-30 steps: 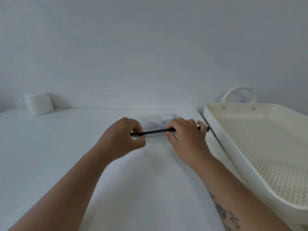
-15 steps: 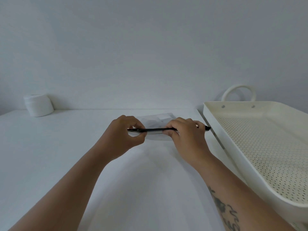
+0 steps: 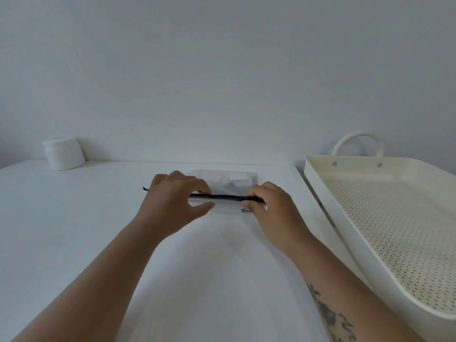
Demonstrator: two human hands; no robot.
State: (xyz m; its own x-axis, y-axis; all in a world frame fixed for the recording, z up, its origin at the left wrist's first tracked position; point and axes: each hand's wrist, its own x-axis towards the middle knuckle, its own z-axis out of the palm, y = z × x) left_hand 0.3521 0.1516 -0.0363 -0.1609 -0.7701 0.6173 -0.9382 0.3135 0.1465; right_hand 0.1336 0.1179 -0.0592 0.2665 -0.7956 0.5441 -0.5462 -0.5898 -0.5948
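Head cam: both my hands are out in front on the white table [image 3: 74, 230], working a clear plastic bag [image 3: 222, 180] that lies flat mid-table, well short of the back wall. A thin black strip [image 3: 227, 197] runs across the bag's near edge, approx. level, L to R. My left hand [image 3: 172, 203] has its fingers curled over the strip from the top w/ the thumb under it, pinching strip and bag edge together; a short tip of the strip pokes out past that hand's far side. My right hand [image 3: 276, 213] pinches the strip's other end, fingers bent down over it, thumb hidden (so can't say exactly how it sits). A small dark label [image 3: 246, 211] shows on the bag just beside my right fingers; too blurred to read. Something pale sits inside the bag, can't tell what.

Right of the bag, near but apart: a cream perforated tray [image 3: 343, 230] w/ a loop handle [image 3: 357, 138] at its far end. Far left by the wall, a white tub [image 3: 64, 154].
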